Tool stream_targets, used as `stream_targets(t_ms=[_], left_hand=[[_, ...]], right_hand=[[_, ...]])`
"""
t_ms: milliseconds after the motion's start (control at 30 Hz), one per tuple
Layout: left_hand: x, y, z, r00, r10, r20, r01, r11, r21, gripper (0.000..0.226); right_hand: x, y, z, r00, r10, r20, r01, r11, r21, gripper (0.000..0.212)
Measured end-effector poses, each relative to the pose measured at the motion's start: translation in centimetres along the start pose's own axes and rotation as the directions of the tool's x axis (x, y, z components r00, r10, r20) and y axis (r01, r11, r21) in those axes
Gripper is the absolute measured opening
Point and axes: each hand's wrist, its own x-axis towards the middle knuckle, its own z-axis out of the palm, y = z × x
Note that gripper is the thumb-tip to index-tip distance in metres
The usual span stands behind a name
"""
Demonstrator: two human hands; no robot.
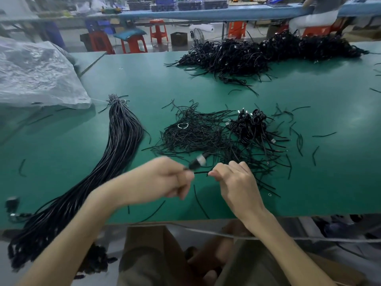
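Near the green worktop's (144,79) front edge, the left hand (165,179) clenches a thin black cable with a silvery plug (199,161); the right hand (237,179) pinches its strand. A hasty tug could slip it loose or snag the loose black wire heap (198,135) behind.

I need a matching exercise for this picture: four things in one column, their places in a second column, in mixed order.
Things:
1 long cable bundle
2 heap of coiled cables
3 plug-ended cable
4 thin black wire

Places:
A gripped by the left hand
B far side of the green table
C pinched by the right hand
D hanging over the near edge, left

Pairs: 1-D, 2-B, 3-A, 4-C
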Motion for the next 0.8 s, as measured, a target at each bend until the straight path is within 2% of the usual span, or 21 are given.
stream_targets(t_ms=[33,67,133,200,267,333,367,400,433,467,567,600,667,800], left_hand=[[0.2,-0.2,0.6,0.995,-0.1,0.002,0.095,0.948,0.304,0.042],[0.5,-0.3,1.2,0.987,-0.155,-0.038,0.155,0.876,0.457,0.038],[1.0,-1.0,2.0,0.974,-0.161,-0.163,0.226,0.777,0.587,0.027],[1.4,-2.3,2.0,0.923,-0.046,-0.382,0.285,0.748,0.599,0.025],[1.8,-3.8,2.0,0.806,0.041,-0.59,0.259,0.873,0.414,0.04],[2.6,-4.0,2.7,0.699,-0.038,-0.714,0.117,0.991,0.062,0.037],[3.2,-3.6,3.1,0.688,-0.123,-0.715,0.008,0.987,-0.163,0.037],[3.8,-3.0,3.6,0.707,-0.21,-0.675,-0.12,0.906,-0.407,0.038],[4.2,-2.3,3.9,0.749,-0.271,-0.605,-0.219,0.761,-0.611,0.039],[4.6,-1.6,4.0,0.778,-0.294,-0.555,-0.282,0.625,-0.728,0.04],[5.4,0.0,4.2,0.821,-0.315,-0.476,-0.385,0.311,-0.869,0.041],[5.5,0.4,4.3,0.837,-0.309,-0.451,-0.386,0.253,-0.887,0.039],[5.6,0.6,4.5,0.855,-0.261,-0.449,-0.378,0.281,-0.882,0.036],[5.0,0.4,4.6,0.881,-0.073,-0.467,-0.391,0.445,-0.806,0.037]], right_hand=[[0.0,0.0,0.1,1.0,-0.011,0.005,0.011,1.0,-0.02,0.023],[0.0,-0.1,0.1,1.0,-0.024,0.009,0.024,0.999,-0.034,0.027],[0.1,-0.1,0.0,1.0,-0.01,-0.002,0.01,1.0,-0.024,0.034],[0.1,0.0,-0.1,0.999,0.026,-0.031,-0.025,0.999,0.023,0.034],[0.0,-0.2,-0.2,0.999,0.002,-0.051,0.0,0.999,0.048,0.036],[0.0,-0.4,-0.1,0.998,-0.055,-0.043,0.058,0.997,0.053,0.039],[0.0,-0.4,0.0,0.997,-0.074,-0.035,0.076,0.995,0.059,0.04],[0.0,-0.4,0.0,0.996,-0.081,-0.028,0.083,0.994,0.067,0.039],[0.0,-0.3,0.0,0.997,-0.08,-0.019,0.081,0.994,0.077,0.039],[0.0,-0.2,-0.1,0.997,-0.078,-0.013,0.079,0.993,0.083,0.04],[0.1,-0.3,-0.1,0.997,-0.075,-0.008,0.076,0.995,0.064,0.045],[0.1,-0.3,-0.1,0.997,-0.077,-0.013,0.077,0.995,0.059,0.043],[0.0,-0.3,0.0,0.996,-0.084,-0.032,0.085,0.995,0.05,0.036],[0.0,0.1,0.2,0.997,-0.074,-0.014,0.074,0.997,0.035,0.034]])
